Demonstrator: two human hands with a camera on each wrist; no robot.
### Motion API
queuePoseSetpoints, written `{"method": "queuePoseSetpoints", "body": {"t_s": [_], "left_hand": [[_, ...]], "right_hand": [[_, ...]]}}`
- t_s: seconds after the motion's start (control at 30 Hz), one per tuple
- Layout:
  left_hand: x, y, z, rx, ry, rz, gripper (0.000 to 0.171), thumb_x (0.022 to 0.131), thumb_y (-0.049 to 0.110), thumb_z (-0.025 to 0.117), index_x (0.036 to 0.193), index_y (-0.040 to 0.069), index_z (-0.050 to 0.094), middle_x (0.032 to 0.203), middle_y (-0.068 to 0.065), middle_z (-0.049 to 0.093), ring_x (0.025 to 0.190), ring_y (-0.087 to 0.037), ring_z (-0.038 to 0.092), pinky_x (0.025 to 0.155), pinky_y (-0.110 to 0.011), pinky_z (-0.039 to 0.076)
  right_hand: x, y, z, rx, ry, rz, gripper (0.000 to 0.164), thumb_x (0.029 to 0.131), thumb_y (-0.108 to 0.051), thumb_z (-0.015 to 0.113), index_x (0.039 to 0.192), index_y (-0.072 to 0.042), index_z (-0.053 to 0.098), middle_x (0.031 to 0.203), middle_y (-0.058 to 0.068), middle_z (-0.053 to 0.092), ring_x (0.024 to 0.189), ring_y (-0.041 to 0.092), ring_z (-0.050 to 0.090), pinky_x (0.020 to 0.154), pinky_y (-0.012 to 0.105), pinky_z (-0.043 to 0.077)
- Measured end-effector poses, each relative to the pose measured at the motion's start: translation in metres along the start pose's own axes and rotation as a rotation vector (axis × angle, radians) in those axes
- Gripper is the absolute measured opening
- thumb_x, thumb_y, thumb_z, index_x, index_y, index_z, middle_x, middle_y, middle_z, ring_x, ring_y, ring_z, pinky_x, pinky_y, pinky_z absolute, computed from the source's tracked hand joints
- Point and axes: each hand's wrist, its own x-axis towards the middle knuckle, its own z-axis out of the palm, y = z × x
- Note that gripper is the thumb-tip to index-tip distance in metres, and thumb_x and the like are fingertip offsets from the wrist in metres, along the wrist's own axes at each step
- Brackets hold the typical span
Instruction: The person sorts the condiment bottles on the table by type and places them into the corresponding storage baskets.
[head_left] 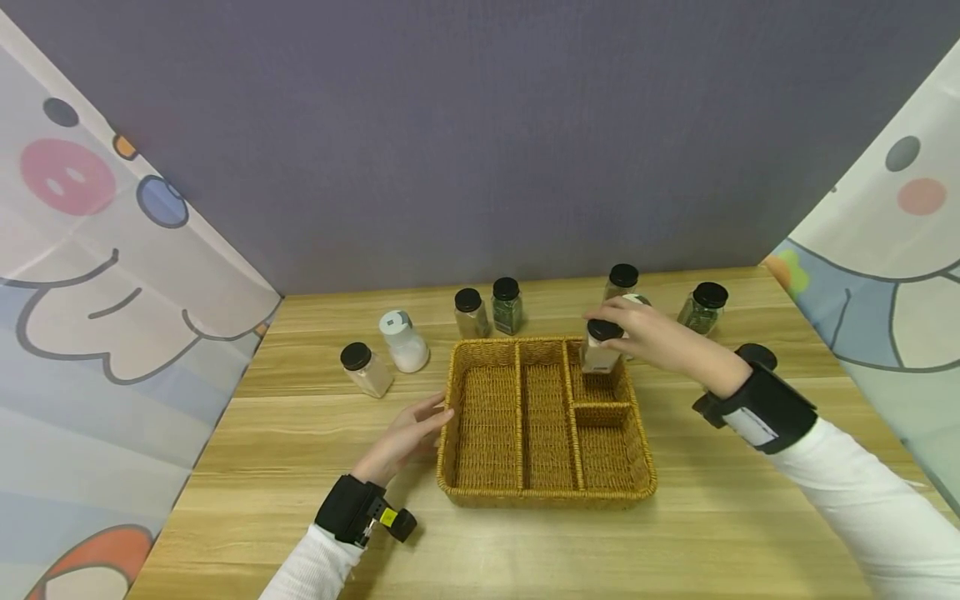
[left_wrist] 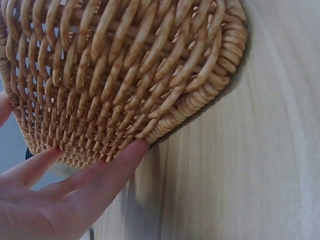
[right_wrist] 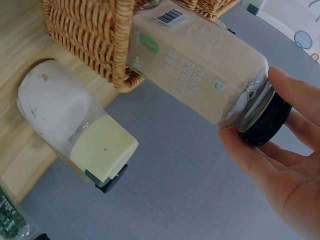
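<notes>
My right hand (head_left: 637,332) grips a spice jar (right_wrist: 200,65) of pale powder, its fingertips around the black lid (right_wrist: 267,120). The label reads onion powder. The jar's lower end is inside the back right compartment of the wicker basket (head_left: 517,492), upright in the head view. At the basket's left side, my left hand (head_left: 405,435) touches the woven wall (left_wrist: 125,65) with nearly straight fingers (left_wrist: 107,182). The thumb lies by the rim.
On the wooden table (head_left: 300,467), a black-lidded jar (head_left: 367,371) and white-capped shaker (head_left: 405,342) stand left of the basket. Behind it are a pale jar (head_left: 471,313) and green herb jar (head_left: 507,307). Another herb jar (head_left: 701,310) and shaker (right_wrist: 75,115) stand right. A grey wall (head_left: 480,150) rises behind.
</notes>
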Motion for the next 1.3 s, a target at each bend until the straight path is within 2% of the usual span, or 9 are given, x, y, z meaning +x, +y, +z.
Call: {"method": "queuePoseSetpoints", "body": {"t_s": [0.33, 0.5, 0.87, 1.03, 1.3], "left_hand": [[0.001, -0.001, 0.0, 0.0, -0.002, 0.017, 0.068, 0.086, 0.029, 0.057, 0.138, 0.0, 0.025, 0.132, -0.026, 0.036, 0.118, -0.035, 0.04, 0.094, -0.045, 0.039], [0.002, -0.001, -0.001, 0.003, 0.007, 0.007, 0.066, 0.085, 0.029, 0.058, 0.138, 0.003, 0.027, 0.133, -0.024, 0.037, 0.118, -0.033, 0.041, 0.093, -0.044, 0.039], [0.001, -0.002, -0.001, -0.015, 0.009, 0.0, 0.065, 0.086, 0.027, 0.056, 0.138, 0.002, 0.026, 0.133, -0.025, 0.036, 0.119, -0.037, 0.038, 0.091, -0.048, 0.04], [0.001, -0.003, -0.001, -0.031, 0.0, -0.003, 0.068, 0.085, 0.031, 0.057, 0.138, 0.003, 0.025, 0.134, -0.025, 0.034, 0.12, -0.039, 0.036, 0.091, -0.051, 0.039], [0.0, -0.003, -0.001, 0.043, -0.042, 0.049, 0.078, 0.084, 0.041, 0.056, 0.138, -0.002, 0.02, 0.133, -0.03, 0.031, 0.117, -0.04, 0.04, 0.088, -0.05, 0.042]], "right_hand": [[0.002, 0.005, 0.012, -0.025, 0.025, -0.02, 0.044, 0.074, 0.003, 0.066, 0.115, 0.007, 0.052, 0.108, 0.026, 0.052, 0.091, 0.033, 0.055, 0.072, 0.04, 0.051], [0.003, 0.007, 0.018, -0.014, 0.027, -0.03, 0.043, 0.074, 0.004, 0.066, 0.114, 0.009, 0.053, 0.106, 0.027, 0.052, 0.09, 0.034, 0.055, 0.072, 0.039, 0.051], [0.004, 0.013, 0.03, 0.024, 0.016, -0.008, 0.043, 0.073, 0.005, 0.066, 0.114, 0.009, 0.053, 0.107, 0.026, 0.052, 0.094, 0.036, 0.053, 0.076, 0.041, 0.05], [0.005, 0.015, 0.034, 0.027, 0.019, -0.017, 0.044, 0.071, 0.006, 0.067, 0.113, 0.009, 0.053, 0.108, 0.028, 0.052, 0.095, 0.038, 0.053, 0.077, 0.041, 0.05], [0.004, 0.018, 0.039, 0.028, -0.004, -0.008, 0.044, 0.072, 0.006, 0.067, 0.114, 0.009, 0.053, 0.11, 0.03, 0.05, 0.095, 0.039, 0.053, 0.077, 0.042, 0.05]]}}
